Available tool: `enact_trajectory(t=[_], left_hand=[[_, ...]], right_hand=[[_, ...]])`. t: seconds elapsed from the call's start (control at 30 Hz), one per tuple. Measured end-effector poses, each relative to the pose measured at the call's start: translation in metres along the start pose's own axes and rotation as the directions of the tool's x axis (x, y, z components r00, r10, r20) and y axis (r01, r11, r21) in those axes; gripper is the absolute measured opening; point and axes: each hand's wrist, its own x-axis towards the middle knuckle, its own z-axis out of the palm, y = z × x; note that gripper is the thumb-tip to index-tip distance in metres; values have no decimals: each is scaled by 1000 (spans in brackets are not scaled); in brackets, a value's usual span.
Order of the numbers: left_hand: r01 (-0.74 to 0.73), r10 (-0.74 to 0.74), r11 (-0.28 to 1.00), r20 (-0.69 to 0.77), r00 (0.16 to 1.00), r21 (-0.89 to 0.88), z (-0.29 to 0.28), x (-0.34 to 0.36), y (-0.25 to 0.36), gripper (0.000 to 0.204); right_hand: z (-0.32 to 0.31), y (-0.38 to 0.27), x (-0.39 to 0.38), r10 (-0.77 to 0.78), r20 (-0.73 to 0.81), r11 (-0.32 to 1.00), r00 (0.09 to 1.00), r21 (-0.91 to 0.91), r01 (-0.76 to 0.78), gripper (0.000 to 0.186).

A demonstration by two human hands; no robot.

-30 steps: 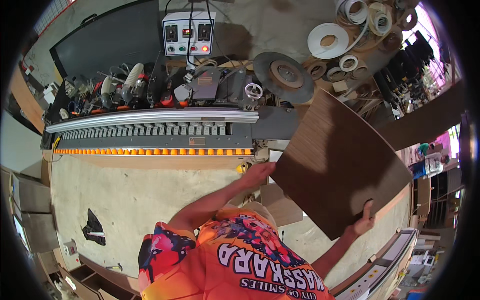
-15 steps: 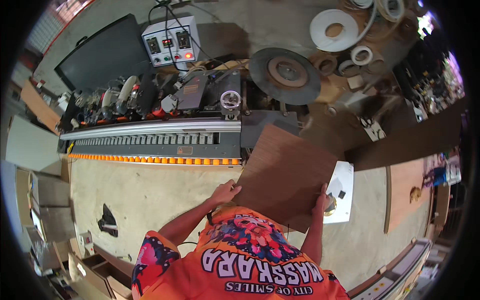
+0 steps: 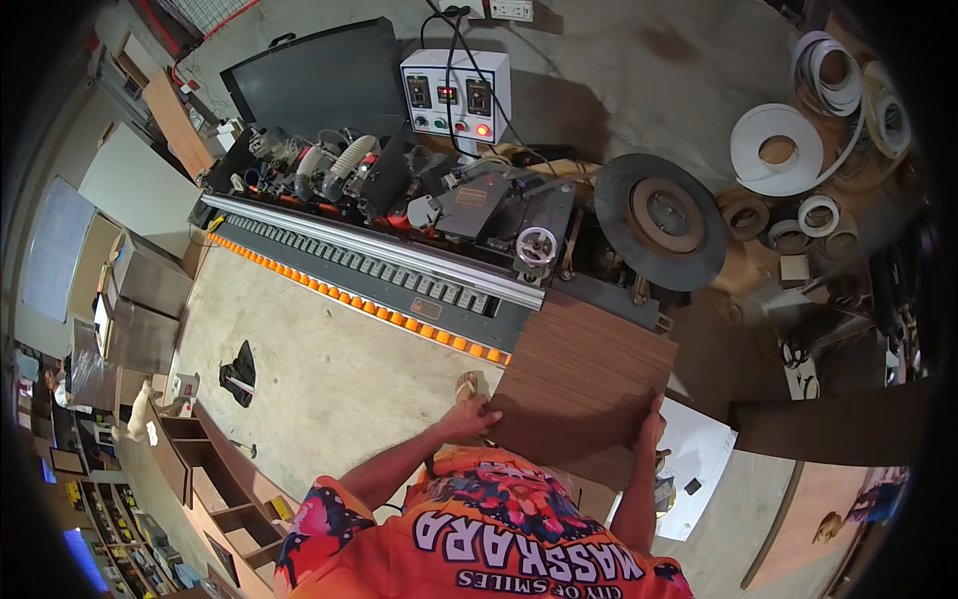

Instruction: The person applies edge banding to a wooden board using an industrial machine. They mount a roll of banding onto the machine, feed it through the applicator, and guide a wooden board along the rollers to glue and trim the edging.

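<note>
My left hand (image 3: 472,419) grips the near left edge of a square brown woodgrain board (image 3: 584,369), and my right hand (image 3: 651,424) grips its right edge. The board lies nearly flat before me, its far edge reaching the dark grey infeed end of a long edge-banding machine (image 3: 389,285) with orange rollers along the front. A handwheel (image 3: 536,247) and a large dark reel disc (image 3: 659,222) sit just beyond the board. A white panel (image 3: 697,459) is beside my right hand, partly hidden. A sandalled foot (image 3: 466,387) shows below, left of the board.
A control box (image 3: 454,95) stands behind the machine. Rolls of banding (image 3: 776,150) are piled at upper right. A dark long board (image 3: 818,429) lies at right. Open wooden cabinets (image 3: 215,474) line the lower left. A black cloth (image 3: 238,374) lies on the concrete floor (image 3: 299,399).
The board, held raised and angled a second ago, is now lower and level at the machine's end, both hands still on it. The view has turned, shifting the machine right and down.
</note>
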Motion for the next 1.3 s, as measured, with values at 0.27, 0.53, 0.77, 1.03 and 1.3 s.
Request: enact_trajectory(t=[0.27,0.53,0.77,1.03,1.3], left_hand=[[-254,157,955,472,868,150,-89,43,18,59],[-621,249,665,-661,708,-415,-367,184,96,22],[-552,-100,771,-917,387,-317,-479,324,80,33],[-474,52,869,-926,373,-143,-504,346,128,78],[-390,45,913,-922,385,-119,-490,337,143,87]], right_hand=[[2,8,30,58,28,906,998,-421,-41,108],[-11,28,44,-78,36,950,996,-302,85,88],[-3,23,37,-12,128,987,992,-159,32,84],[-6,29,46,-26,72,986,997,-162,37,95],[-11,42,52,6,50,986,999,-168,3,76]])
